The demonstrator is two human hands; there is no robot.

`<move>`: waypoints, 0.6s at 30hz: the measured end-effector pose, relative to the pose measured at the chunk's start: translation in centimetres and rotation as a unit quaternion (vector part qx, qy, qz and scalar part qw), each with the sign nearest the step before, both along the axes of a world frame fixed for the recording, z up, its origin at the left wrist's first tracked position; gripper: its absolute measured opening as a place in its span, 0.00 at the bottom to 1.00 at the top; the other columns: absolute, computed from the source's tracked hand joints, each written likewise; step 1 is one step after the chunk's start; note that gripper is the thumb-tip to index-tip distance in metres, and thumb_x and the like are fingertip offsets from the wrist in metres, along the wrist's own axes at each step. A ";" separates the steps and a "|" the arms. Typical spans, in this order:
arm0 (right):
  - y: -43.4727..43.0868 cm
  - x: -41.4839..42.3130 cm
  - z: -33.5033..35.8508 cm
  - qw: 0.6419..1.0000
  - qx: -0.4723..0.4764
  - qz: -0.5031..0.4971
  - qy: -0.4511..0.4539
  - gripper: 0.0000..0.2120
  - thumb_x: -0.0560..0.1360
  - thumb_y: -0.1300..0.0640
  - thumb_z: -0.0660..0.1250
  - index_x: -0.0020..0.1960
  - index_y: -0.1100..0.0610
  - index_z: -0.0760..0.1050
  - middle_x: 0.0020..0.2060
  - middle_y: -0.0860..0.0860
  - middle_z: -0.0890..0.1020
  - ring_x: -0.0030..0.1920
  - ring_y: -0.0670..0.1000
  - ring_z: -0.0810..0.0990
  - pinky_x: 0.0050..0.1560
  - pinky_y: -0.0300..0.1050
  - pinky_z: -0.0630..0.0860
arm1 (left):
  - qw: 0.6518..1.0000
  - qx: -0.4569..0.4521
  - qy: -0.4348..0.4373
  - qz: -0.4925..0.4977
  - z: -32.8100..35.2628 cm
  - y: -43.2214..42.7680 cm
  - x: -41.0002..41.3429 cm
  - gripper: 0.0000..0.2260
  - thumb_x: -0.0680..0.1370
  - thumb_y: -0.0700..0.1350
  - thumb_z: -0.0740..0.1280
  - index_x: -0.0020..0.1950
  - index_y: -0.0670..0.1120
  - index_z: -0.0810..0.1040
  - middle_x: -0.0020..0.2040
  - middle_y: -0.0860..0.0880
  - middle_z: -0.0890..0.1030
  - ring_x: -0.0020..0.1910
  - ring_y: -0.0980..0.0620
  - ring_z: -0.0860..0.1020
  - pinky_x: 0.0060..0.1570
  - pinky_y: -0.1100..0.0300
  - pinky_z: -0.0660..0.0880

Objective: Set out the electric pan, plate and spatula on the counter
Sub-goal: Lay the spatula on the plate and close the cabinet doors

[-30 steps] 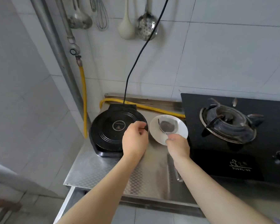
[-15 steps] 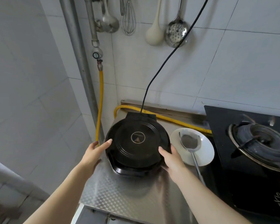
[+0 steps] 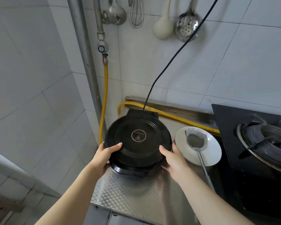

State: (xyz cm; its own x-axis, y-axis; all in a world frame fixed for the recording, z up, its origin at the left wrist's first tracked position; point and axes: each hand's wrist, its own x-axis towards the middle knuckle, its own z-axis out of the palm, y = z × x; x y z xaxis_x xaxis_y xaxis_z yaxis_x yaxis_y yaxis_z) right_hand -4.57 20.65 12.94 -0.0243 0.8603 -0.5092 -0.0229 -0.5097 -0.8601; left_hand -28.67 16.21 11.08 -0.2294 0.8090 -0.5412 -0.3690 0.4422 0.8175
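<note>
The round black electric pan (image 3: 138, 138), lid closed, sits on the steel counter (image 3: 128, 195) at its left end. My left hand (image 3: 104, 156) grips the pan's left front rim, thumb on the lid. My right hand (image 3: 172, 158) grips its right front rim the same way. Just right of the pan lies a white plate (image 3: 212, 153). A metal spatula (image 3: 196, 143) rests in the plate, blade on the middle, handle running toward me over the plate's rim. The pan's black cord (image 3: 177, 54) rises from its back to the upper right.
A black gas hob (image 3: 253, 159) with a burner fills the right side. A yellow gas hose (image 3: 169, 114) runs along the wall behind the pan and up a pipe at left. Ladles, a whisk and a skimmer (image 3: 186, 26) hang on the tiled wall. The counter's left edge drops to the floor.
My right hand left the spatula in the plate and went to the pan. My left hand moved from the lid's top to the left rim. Both hands now clasp the pan.
</note>
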 end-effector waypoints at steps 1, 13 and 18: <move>-0.2 -0.1 0.0 1.000 0.002 0.001 0.001 0.24 0.76 0.56 0.68 0.70 0.46 0.67 0.66 0.47 0.75 0.65 0.54 0.73 0.65 0.61 0.73 | 1.000 0.001 0.000 0.001 -0.1 -0.2 -0.1 0.35 0.65 0.48 0.78 0.69 0.49 0.68 0.61 0.45 0.79 0.59 0.42 0.78 0.61 0.43 0.74; -1.5 -1.3 0.6 1.000 -0.001 0.010 -0.002 0.20 0.78 0.58 0.66 0.68 0.47 0.69 0.64 0.49 0.76 0.61 0.54 0.75 0.64 0.59 0.74 | 1.000 0.004 -0.006 0.008 -0.1 -1.2 -1.1 0.31 0.67 0.47 0.77 0.67 0.47 0.69 0.60 0.44 0.80 0.58 0.42 0.78 0.60 0.44 0.75; -1.4 -1.6 0.6 1.000 -0.016 0.003 -0.018 0.22 0.77 0.57 0.66 0.70 0.48 0.68 0.67 0.50 0.75 0.65 0.57 0.73 0.64 0.61 0.73 | 1.000 0.000 -0.008 0.008 -0.1 -1.2 -1.0 0.32 0.68 0.46 0.76 0.69 0.47 0.67 0.63 0.43 0.77 0.60 0.41 0.76 0.61 0.43 0.74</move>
State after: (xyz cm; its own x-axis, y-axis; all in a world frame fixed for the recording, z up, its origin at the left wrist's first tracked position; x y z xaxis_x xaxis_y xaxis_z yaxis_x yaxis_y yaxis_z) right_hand -6.12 19.25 13.54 -0.0105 0.8434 -0.5372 0.0114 -0.5371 -0.8435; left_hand -29.66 15.00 10.93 -0.2338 0.8059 -0.5439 -0.3881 0.4355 0.8122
